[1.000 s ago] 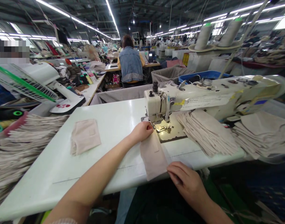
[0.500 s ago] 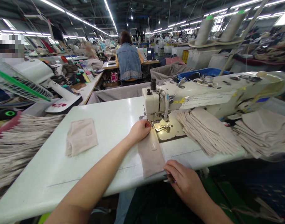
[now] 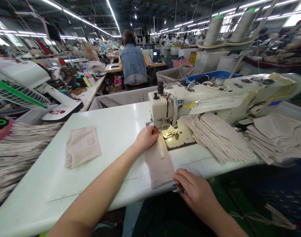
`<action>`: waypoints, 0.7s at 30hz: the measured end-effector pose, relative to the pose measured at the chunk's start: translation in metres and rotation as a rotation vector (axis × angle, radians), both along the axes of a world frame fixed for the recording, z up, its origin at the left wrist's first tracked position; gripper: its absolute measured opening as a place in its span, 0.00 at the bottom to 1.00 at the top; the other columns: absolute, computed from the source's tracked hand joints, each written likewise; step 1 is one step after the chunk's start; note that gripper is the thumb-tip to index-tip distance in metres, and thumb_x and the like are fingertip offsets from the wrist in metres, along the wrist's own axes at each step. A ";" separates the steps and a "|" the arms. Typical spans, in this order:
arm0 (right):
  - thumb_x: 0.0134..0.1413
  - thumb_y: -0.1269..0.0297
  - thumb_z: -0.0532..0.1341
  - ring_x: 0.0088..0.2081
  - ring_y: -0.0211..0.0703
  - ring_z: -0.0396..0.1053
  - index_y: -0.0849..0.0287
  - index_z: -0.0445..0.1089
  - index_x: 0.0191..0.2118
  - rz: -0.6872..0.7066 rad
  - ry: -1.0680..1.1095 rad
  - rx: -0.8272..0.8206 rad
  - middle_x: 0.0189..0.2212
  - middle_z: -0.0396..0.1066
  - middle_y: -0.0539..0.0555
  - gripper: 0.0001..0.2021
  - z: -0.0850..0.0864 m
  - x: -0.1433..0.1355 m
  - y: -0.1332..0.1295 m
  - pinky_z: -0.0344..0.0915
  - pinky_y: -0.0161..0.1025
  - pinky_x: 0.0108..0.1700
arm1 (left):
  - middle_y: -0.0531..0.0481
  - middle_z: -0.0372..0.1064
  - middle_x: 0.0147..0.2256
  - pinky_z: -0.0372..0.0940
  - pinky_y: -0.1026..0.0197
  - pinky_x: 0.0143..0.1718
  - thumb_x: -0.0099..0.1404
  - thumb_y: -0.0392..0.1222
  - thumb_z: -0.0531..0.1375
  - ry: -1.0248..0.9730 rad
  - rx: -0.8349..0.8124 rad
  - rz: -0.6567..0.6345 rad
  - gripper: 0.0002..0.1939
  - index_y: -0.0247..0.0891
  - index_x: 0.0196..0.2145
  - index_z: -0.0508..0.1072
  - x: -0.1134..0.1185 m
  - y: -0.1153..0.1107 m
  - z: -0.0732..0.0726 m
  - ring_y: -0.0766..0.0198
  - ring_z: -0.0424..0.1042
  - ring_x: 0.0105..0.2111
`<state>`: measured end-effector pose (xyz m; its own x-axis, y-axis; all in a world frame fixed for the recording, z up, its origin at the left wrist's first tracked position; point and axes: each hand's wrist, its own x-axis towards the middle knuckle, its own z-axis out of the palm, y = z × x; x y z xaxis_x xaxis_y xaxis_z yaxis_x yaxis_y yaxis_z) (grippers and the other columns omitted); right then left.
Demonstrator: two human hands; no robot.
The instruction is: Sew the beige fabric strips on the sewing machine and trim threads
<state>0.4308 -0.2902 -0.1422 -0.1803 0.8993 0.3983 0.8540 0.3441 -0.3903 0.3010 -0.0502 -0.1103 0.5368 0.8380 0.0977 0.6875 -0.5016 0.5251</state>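
Note:
A beige fabric piece [image 3: 159, 169] with a small label patch [image 3: 161, 153] lies on the sewing table, its far end beside the needle area of a sewing machine [image 3: 162, 112]. My left hand [image 3: 147, 137] is closed at that far end, pinching the fabric just left of the lit presser foot [image 3: 170, 134]. At the near right corner, my right hand [image 3: 193, 187] holds the cloth edge between thumb and fingers. A small pointed thing, perhaps metal, pokes out below those fingers; its kind is hidden. Another beige piece with a patch [image 3: 83, 147] rests to the left.
Stacked beige pieces [image 3: 218, 136] lie under the machine arm, with a further stack [image 3: 276, 136] to the right. On the left are a tall fabric pile [image 3: 19, 158] and a white fan [image 3: 61, 110]. A person in a denim vest [image 3: 134, 64] sits ahead with their back turned.
The view has shifted slightly, moving the surroundings a little to the left. Both hands keep their hold, and the fabric under them stays in nearly the same place.

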 end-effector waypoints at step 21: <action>0.45 0.83 0.56 0.39 0.46 0.73 0.59 0.70 0.43 -0.027 -0.046 -0.036 0.42 0.75 0.56 0.19 0.007 0.001 0.005 0.69 0.38 0.35 | 0.42 0.74 0.38 0.64 0.58 0.36 0.66 0.41 0.58 0.210 0.216 0.050 0.08 0.35 0.37 0.74 -0.003 -0.011 0.014 0.55 0.72 0.38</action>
